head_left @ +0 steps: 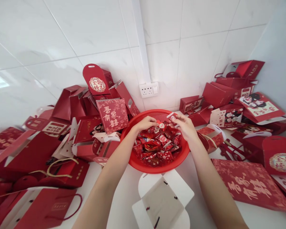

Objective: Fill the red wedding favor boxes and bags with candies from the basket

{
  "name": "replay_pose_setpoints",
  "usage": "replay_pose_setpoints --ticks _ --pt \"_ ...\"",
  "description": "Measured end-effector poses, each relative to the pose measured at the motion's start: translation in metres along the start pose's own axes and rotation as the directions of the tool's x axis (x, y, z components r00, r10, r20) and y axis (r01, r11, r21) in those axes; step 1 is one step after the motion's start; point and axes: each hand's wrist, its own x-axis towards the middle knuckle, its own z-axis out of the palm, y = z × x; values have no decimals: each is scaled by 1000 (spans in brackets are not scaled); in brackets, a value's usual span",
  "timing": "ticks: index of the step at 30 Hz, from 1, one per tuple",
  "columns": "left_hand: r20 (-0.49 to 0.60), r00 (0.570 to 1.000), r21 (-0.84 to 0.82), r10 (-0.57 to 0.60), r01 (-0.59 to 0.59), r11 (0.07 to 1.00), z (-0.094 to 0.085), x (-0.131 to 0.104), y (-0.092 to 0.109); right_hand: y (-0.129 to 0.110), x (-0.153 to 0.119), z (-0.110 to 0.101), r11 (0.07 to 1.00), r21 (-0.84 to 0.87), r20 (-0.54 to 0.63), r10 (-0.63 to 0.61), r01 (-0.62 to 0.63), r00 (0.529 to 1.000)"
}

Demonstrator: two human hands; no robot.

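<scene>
While our right hand (184, 126) is pinching a packet (173, 117) over the basket (157, 170), our left hand (145, 123) is hovering over other packets (154, 146); we cannot tell if its fingers (152, 120) are pinching.

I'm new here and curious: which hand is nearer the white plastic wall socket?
Left. The left hand, over the round red plastic basket, appears below the socket; the right hand appears below and well right of it.

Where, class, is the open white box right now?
The open white box sits at the bottom of the head view, just right of centre, on the near side of the red basket.
</scene>
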Motion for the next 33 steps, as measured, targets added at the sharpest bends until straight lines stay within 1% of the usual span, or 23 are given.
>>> replay_pose_setpoints --ticks 5,10,15,18,20,22,24,26,27,29,33 --pt "-8 999 -122 38 -38 992 2 -1 4 3 2 -1 1000 -22 1 -21 21 1000" --pt "-49 995 -216 92 -100 971 6 -3 11 7 3 -2 997 -46 1 -61 61 998" --pt "-44 989 -254 143 -149 956 14 -4 17 5 3 -2 997 -65 39 -33 36 999" --pt "-48 989 -246 141 -148 958 17 -1 15 5 2 -1 997 -71 46 -19 23 999" --pt "-99 988 -222 117 -137 965 17 3 10 5 2 -1 998 -57 35 -23 25 999" --pt "-189 979 -172 72 -105 980 14 8 2 6 2 -1 999 -34 16 -27 28 1000" --pt "-282 959 -92 18 -46 995 9 12 -7 5 2 -1 1000 -15 1 -18 18 1000" --pt "-329 944 0 -28 30 1000 5 12 -15 5 2 -2 1000 -1 -4 0 0 1000" --pt "-329 943 46 -48 67 997 4 11 -18 4 2 -2 1000 5 -4 9 -9 1000" --pt "-293 952 134 -86 130 982 3 9 -21 3 2 -1 999 18 0 26 -26 1000" --pt "-206 969 285 -136 192 939 11 9 -21 3 2 0 998 38 5 54 -54 999"
